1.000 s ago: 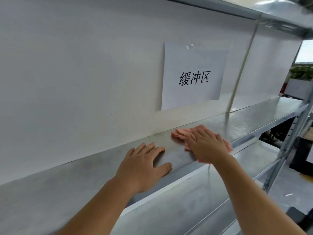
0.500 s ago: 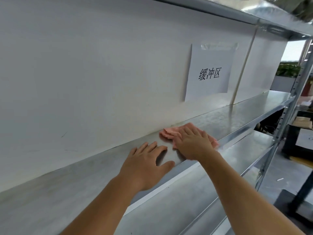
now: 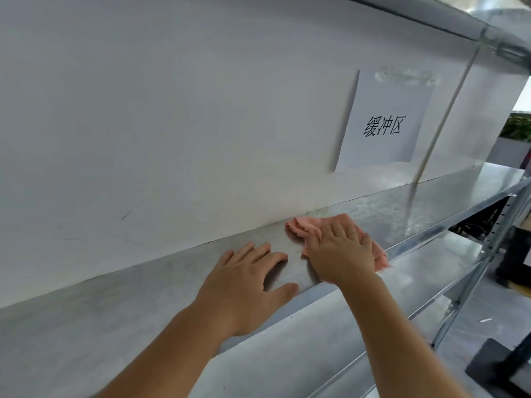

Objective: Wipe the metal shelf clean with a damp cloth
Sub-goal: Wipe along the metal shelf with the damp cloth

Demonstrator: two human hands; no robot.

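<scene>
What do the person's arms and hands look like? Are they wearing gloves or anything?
No gloves. The left hand and right hand are both bare, with short, plain fingernails. Both forearms are bare too: no sleeves reach into the picture. I can see no watch, bracelet or ring on either one.

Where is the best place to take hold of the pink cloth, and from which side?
Probably the bunched, ruffled edge of the pink cloth near the wall, from above: it stands up free, while the right hand presses the rest flat.
</scene>
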